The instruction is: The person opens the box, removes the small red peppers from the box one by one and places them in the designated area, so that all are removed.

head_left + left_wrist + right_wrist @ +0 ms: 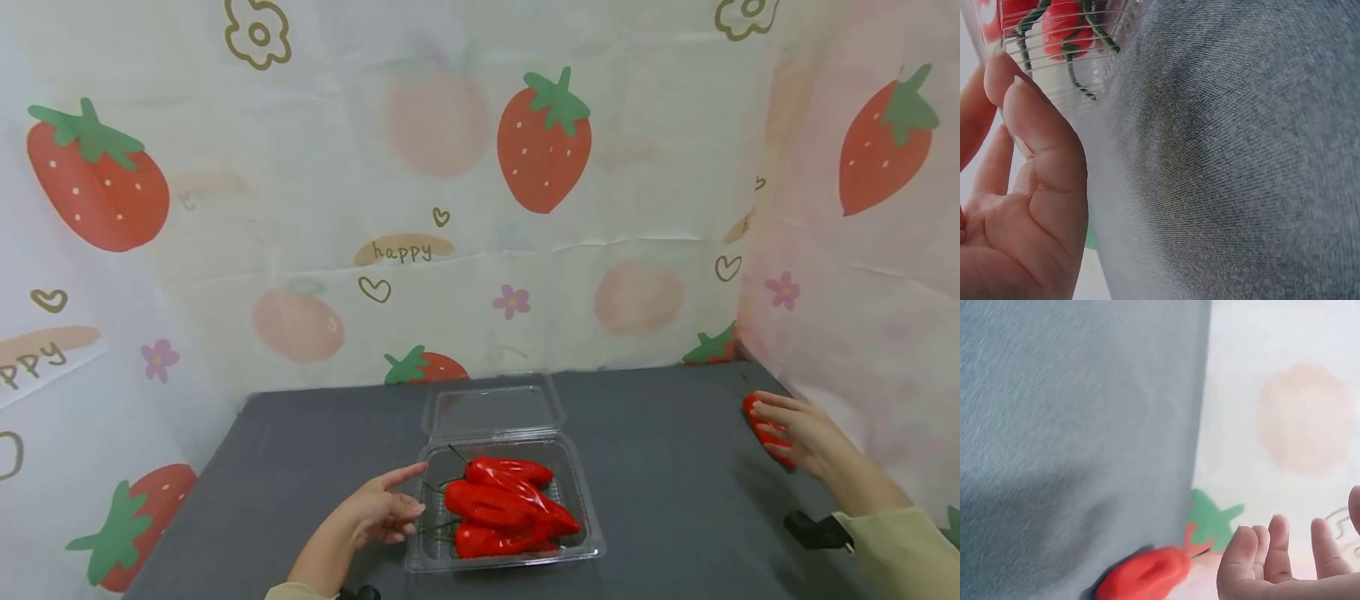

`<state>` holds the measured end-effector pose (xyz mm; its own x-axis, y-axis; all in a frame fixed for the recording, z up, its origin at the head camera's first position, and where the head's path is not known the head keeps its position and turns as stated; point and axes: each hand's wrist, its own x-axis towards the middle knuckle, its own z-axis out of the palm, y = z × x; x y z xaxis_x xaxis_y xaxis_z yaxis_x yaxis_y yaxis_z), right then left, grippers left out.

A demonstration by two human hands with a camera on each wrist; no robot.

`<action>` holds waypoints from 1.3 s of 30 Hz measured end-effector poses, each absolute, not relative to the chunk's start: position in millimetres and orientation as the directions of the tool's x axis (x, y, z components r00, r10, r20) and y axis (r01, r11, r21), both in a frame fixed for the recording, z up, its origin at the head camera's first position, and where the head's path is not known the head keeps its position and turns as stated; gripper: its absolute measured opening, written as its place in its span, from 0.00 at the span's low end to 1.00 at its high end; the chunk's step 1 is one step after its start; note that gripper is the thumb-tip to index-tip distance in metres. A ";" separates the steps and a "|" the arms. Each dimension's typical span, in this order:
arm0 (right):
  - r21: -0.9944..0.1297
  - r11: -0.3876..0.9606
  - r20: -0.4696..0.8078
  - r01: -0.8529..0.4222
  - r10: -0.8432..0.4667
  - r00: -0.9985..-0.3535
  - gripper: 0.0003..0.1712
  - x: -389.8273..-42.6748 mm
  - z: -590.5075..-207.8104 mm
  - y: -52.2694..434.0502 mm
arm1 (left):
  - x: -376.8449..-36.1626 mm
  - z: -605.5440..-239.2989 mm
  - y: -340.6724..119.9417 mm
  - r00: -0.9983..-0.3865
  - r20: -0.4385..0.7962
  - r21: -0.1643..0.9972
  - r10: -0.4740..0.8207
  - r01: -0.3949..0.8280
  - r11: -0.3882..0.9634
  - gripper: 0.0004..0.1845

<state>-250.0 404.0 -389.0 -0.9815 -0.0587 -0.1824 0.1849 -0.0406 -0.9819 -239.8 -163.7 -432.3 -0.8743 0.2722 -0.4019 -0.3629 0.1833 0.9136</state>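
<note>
While one hand steadies a clear box of red peppers, the other lies over a lone pepper at the far right of the worktop.

The left hand (378, 510) rests with relaxed, straight fingers against the left wall of the open plastic box (573, 487), which sits near the front edge of the grey worktop (660, 467) at its middle, its lid folded back flat behind it. Several red peppers (498, 504) with dark green stems lie piled inside the box. The right hand (795, 429) is spread open, fingers straight, over a single red pepper (765, 433) lying at the right edge of the worktop beside the strawberry-print cloth (847, 275); the right wrist view shows the fingers loose and not curled round the pepper.
</note>
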 end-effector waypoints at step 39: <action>-0.998 -0.028 -0.056 0.063 -0.202 -0.978 0.11 -244.2 -371.9 304.9 | -240.2 -433.1 -165.7 -0.868 -0.398 0.917 0.296 -0.366 0.162 0.38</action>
